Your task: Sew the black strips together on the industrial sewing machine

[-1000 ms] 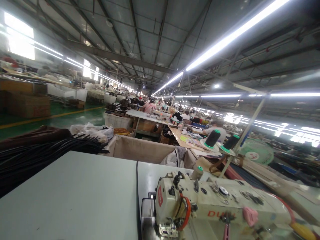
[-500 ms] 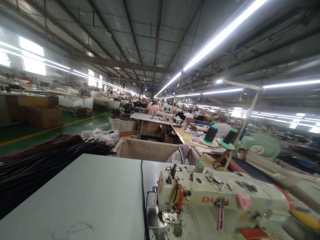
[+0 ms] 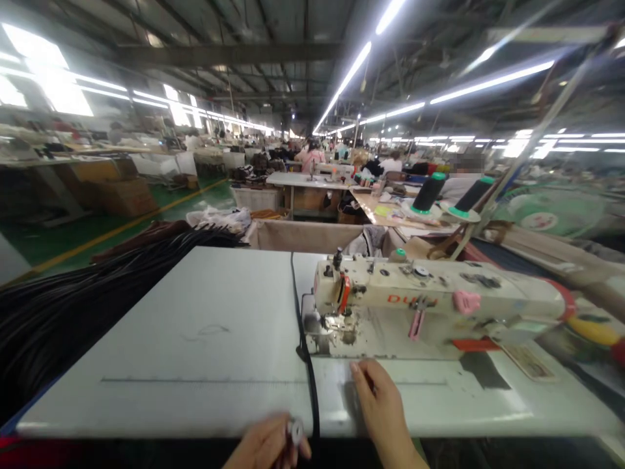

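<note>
At the table's front edge my left hand (image 3: 268,443) is closed on a small round metal piece (image 3: 295,430), which looks like a bobbin. My right hand (image 3: 379,404) hovers over the tabletop in front of the sewing machine (image 3: 439,293), its fingers curled together; whether anything is between them is too small to tell. A long black strip (image 3: 303,339) runs front to back over the white table (image 3: 234,306), between my two hands and left of the needle area.
Black strips (image 3: 122,293) lie heaped left of the table. Behind it stands a beige cloth-lined bin (image 3: 293,236). Two dark thread cones (image 3: 430,193) and a green fan (image 3: 547,212) are at the right. People sit farther back.
The view has tilted down, so the table and machine sit higher in the picture and the table's front edge shows. Both my hands have come into view at the bottom.
</note>
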Motion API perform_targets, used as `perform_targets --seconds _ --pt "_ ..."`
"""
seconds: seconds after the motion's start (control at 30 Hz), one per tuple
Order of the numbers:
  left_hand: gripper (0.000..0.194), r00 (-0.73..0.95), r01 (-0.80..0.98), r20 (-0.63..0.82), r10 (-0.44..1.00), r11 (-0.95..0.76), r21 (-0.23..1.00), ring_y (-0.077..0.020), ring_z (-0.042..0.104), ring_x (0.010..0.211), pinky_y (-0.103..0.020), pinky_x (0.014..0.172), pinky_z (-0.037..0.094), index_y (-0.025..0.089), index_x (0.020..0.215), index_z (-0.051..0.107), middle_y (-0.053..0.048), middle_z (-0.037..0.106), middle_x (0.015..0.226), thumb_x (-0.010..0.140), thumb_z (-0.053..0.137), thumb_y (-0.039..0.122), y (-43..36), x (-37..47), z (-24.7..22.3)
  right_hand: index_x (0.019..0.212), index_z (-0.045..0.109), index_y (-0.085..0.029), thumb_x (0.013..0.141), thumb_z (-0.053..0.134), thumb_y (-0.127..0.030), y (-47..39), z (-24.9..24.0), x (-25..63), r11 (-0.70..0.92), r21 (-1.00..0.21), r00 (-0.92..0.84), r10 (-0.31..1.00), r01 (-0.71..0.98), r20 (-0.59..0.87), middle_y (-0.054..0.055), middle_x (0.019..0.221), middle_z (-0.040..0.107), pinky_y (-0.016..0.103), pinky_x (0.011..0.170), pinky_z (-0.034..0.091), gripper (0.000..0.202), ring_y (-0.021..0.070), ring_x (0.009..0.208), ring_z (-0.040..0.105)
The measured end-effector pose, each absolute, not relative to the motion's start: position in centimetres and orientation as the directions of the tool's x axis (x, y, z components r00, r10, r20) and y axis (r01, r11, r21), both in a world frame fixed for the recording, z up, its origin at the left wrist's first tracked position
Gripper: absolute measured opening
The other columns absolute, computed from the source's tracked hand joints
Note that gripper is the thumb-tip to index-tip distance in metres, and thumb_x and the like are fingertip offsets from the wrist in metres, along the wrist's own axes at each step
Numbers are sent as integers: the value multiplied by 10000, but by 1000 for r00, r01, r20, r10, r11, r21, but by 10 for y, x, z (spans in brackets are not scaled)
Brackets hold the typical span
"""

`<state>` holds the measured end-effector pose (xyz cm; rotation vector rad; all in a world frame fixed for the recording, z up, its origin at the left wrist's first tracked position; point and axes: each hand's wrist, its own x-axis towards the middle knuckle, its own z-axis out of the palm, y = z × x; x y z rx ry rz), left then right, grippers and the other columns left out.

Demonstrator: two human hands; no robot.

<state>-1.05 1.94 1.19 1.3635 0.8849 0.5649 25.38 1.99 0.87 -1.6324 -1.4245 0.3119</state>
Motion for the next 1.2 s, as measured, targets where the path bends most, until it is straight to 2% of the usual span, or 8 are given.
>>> perform_targets --seconds 0.07,0.17,0.37,0.6,0.77,0.87,1.0,1.2 --pt "476 528 121 -209 823 170 978 -210 622 834 -347 778 541 236 990 763 -45 660 862 1006 415 560 26 -2 12 741 650 -238 965 529 -378 15 24 237 124 -793 264 903 596 339 51 749 652 356 751 506 291 228 756 608" --pt "503 402 25 -58 914 52 998 -189 573 825 -324 806 496 164 1073 751 -69 631 854 1022 395 516 38 11 14 1059 727 -237 904 532 -227 8 45 224 208 -857 188 926 472 328 91 1082 689 404 986 470 249 257 1071 618" --pt "483 404 160 144 903 -225 961 -188 584 869 -321 847 505 164 1147 738 -87 634 920 1056 349 434 50 24 29 836 720 -229 853 709 -396 -6 63 227 -107 -993 102 990 52 -101 -17 665 628 313 702 478 168 182 682 590" --pt "363 552 441 409 727 -671 596 -231 626 1039 -390 939 534 172 1301 653 -128 657 1120 1030 421 241 54 33 26 978 799 -202 810 778 -573 -8 64 209 -315 -896 -43 947 -313 -318 71 898 780 351 831 518 407 206 829 716" --pt "418 635 510 440 634 -773 378 -259 627 1119 -435 983 538 184 1439 524 -134 656 1231 1033 475 269 51 34 26 1027 808 -165 752 850 -539 -3 52 209 -326 -853 15 932 -408 -363 83 863 795 375 871 558 466 218 839 740" --pt "476 635 469 505 585 -811 350 -265 609 1201 -443 1038 518 179 1466 484 -141 652 1303 1021 526 345 49 34 27 1096 799 -167 753 864 -496 -3 48 211 -307 -829 -6 939 -468 -344 95 954 802 416 945 560 479 240 927 742" --pt "387 622 447 548 559 -828 338 -248 641 1169 -430 1023 523 188 1395 571 -123 704 1228 1023 528 289 48 35 29 1090 808 -201 736 887 -465 -5 50 211 -345 -820 -44 929 -457 -367 75 1046 799 384 970 553 449 219 978 728" --pt "323 608 415 530 592 -805 423 -245 649 1140 -431 998 535 199 1314 644 -117 719 1178 1014 547 269 48 38 31 1054 810 -179 704 918 -428 -4 48 210 -386 -752 -64 905 -534 -420 74 1020 799 315 892 577 443 166 859 736"
